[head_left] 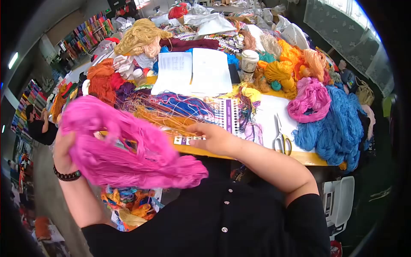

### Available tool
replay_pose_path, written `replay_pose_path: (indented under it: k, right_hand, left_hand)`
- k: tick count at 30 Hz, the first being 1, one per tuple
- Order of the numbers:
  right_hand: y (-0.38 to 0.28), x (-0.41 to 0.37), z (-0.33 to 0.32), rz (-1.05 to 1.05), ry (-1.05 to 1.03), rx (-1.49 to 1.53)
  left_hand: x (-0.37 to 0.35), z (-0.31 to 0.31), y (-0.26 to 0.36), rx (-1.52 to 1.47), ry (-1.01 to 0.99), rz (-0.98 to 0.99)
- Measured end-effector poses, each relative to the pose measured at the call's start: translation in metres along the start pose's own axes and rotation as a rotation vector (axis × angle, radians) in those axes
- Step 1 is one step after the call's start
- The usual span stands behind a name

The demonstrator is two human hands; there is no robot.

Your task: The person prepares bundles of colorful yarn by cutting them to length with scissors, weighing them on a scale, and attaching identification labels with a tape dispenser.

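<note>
Pink yarn skein [128, 158] hangs in front of the person's chest, just over the table's near edge. The left hand [63, 147] grips its left end, fingers closed and mostly buried in the strands. The right hand [214, 138], just beside the skein's right side, lies open and holds nothing, its fingertips resting on the colour card [224, 113]. Scissors [281, 138] lie to the right of that hand; farther back are white papers [192, 70] and a paper cup [249, 62]

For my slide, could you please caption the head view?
Left hand holds pink yarn; right hand rests on a chart beside scissors.
</note>
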State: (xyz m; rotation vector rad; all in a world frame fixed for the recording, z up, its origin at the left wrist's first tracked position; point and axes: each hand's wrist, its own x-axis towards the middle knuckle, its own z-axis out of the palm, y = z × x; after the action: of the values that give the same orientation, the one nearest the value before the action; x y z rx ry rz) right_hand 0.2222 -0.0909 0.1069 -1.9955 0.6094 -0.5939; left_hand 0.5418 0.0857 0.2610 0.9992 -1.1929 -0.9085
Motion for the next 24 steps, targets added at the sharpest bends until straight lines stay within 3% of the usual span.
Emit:
replay_pose_path:
  k: [2, 6, 8, 17, 24]
  right_hand:
    - [-0.007, 0.003, 0.006, 0.049, -0.093, 0.047]
    - [0.004, 0.011, 0.016, 0.042, -0.091, 0.108]
    - [0.012, 0.011, 0.018, 0.064, -0.095, 0.105]
    - [0.020, 0.009, 0.034, 0.100, -0.158, 0.058]
    - [0.011, 0.008, 0.060, 0.038, -0.324, -0.073]
  left_hand:
    - [0.011, 0.036, 0.006, 0.245, -0.057, -0.121]
    - [0.029, 0.036, 0.013, 0.108, -0.031, -0.271]
    - [0.034, 0.023, 0.026, -0.005, -0.134, -0.326]
    - [0.026, -0.074, 0.063, -0.115, -0.224, -0.269]
    - [0.032, -0.065, 0.055, -0.246, -0.381, -0.061]
